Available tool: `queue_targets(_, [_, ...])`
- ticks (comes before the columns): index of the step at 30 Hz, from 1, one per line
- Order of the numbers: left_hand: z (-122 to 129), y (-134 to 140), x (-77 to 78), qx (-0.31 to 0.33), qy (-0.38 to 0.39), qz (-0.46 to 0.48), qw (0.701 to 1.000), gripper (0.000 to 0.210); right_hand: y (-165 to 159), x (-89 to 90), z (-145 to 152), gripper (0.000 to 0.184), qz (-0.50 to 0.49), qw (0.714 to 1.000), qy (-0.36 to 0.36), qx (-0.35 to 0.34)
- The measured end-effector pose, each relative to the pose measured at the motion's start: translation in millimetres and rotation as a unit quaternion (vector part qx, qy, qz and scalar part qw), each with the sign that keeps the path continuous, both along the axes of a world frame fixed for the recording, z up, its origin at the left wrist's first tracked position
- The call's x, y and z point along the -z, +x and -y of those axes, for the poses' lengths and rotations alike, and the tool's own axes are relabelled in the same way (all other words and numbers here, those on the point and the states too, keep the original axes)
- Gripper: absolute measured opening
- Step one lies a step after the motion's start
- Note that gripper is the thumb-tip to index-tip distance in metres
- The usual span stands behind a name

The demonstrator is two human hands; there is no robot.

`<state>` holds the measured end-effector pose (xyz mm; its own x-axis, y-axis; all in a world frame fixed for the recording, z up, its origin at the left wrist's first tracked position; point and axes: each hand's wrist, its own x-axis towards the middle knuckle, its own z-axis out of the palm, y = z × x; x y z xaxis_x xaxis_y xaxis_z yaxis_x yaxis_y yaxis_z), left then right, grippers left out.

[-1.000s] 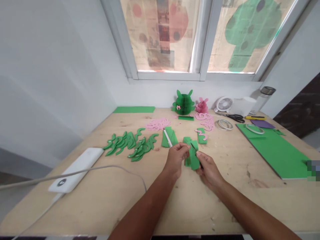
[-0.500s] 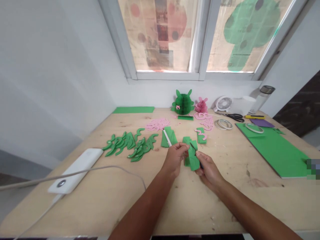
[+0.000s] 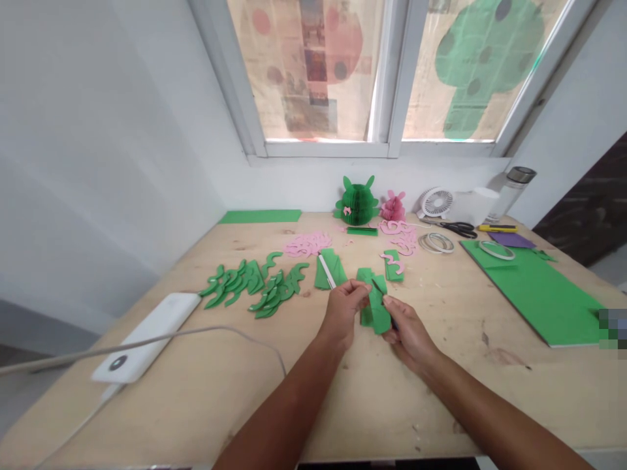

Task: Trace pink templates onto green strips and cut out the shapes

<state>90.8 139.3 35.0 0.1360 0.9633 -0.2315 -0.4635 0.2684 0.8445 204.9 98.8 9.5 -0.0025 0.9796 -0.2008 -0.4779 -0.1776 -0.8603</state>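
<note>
My left hand is closed, pinching the upper left edge of a green paper piece. In my right hand is a pair of scissors; a dark blade shows across the paper, while the handles are mostly hidden by the fingers. Another bit of green paper lies just behind the held piece. Beside my left hand, a white pen-like stick rests on a folded green paper. A green paper strip with a pink curved cutout lies beyond my right hand.
Green curved cutouts and pink cutouts lie in piles. A white power bank with a cable is at left. At right are a green board, tape rolls, black-handled scissors and a small fan.
The view has shifted very slightly. Both hands, the paper and the scissors stay in nearly the same place.
</note>
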Motion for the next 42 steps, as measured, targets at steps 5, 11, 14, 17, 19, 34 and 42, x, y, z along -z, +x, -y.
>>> queue_targets(5, [3.5, 4.3, -0.3, -0.022, -0.001, 0.008, 1.000, 0.022, 1.3, 2.6, -0.8, 0.041, 0.004, 1.000, -0.005, -0.003])
queue_targets(11, [2.4, 4.0, 0.8, -0.028, 0.006, -0.016, 0.999, 0.018, 1.4, 4.1, -2.1, 0.041, 0.010, 1.000, 0.002, -0.012])
queue_targets(14, [2.4, 3.9, 1.3, -0.031, 0.008, -0.020, 0.999, 0.018, 1.0, 3.1, -2.0, 0.042, 0.015, 1.000, -0.001, -0.010])
queue_targets(17, [2.7, 4.4, 1.6, -0.035, 0.009, -0.016, 0.999, 0.018, 0.9, 2.0, -1.5, 0.042, 0.019, 1.000, -0.001, -0.008])
queue_targets(19, [2.8, 4.8, 1.9, -0.038, 0.010, -0.015, 0.999, 0.018, 1.0, 1.7, -1.3, 0.042, 0.021, 1.000, 0.000, -0.008])
queue_targets(34, [6.0, 7.3, -0.7, -0.052, 0.011, -0.014, 0.998, 0.018, 1.4, 4.7, -1.3, 0.041, 0.021, 1.000, -0.002, -0.003])
queue_targets(42, [5.9, 7.5, -1.1, -0.051, 0.009, -0.013, 0.999, 0.018, 0.6, 3.2, -0.9, 0.042, 0.022, 1.000, 0.003, 0.002])
